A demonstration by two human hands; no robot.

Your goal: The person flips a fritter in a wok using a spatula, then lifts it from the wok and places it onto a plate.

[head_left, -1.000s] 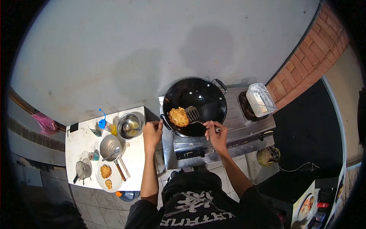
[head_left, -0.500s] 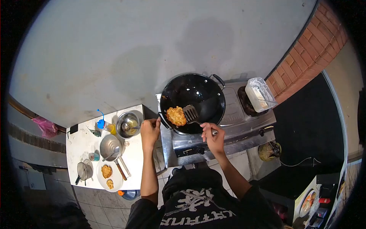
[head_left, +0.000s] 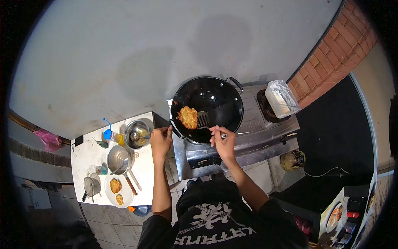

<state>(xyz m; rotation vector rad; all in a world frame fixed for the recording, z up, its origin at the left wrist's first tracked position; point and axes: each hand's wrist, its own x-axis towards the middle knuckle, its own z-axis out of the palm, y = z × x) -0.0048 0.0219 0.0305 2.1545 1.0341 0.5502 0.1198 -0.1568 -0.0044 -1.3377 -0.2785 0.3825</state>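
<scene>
A black wok (head_left: 215, 97) stands on a steel two-burner stove (head_left: 253, 120). A golden fritter (head_left: 188, 117) lies at the wok's left side. My right hand (head_left: 221, 142) grips the handle of a slotted spatula (head_left: 202, 120), whose blade rests just right of the fritter. My left hand (head_left: 160, 140) is closed on the wok's left handle at the stove's edge.
A white side table (head_left: 89, 155) to the left carries a plate with two fritters (head_left: 115, 191), steel bowls (head_left: 138, 134), a strainer (head_left: 91, 186) and a blue-capped bottle (head_left: 112, 135). A clear plastic container (head_left: 282, 97) sits on the right burner. A gas cylinder (head_left: 292, 161) stands below.
The fritter and spatula blade have shifted up and left in the wok. Both hands moved slightly up and left with them; the grip on each has not changed.
</scene>
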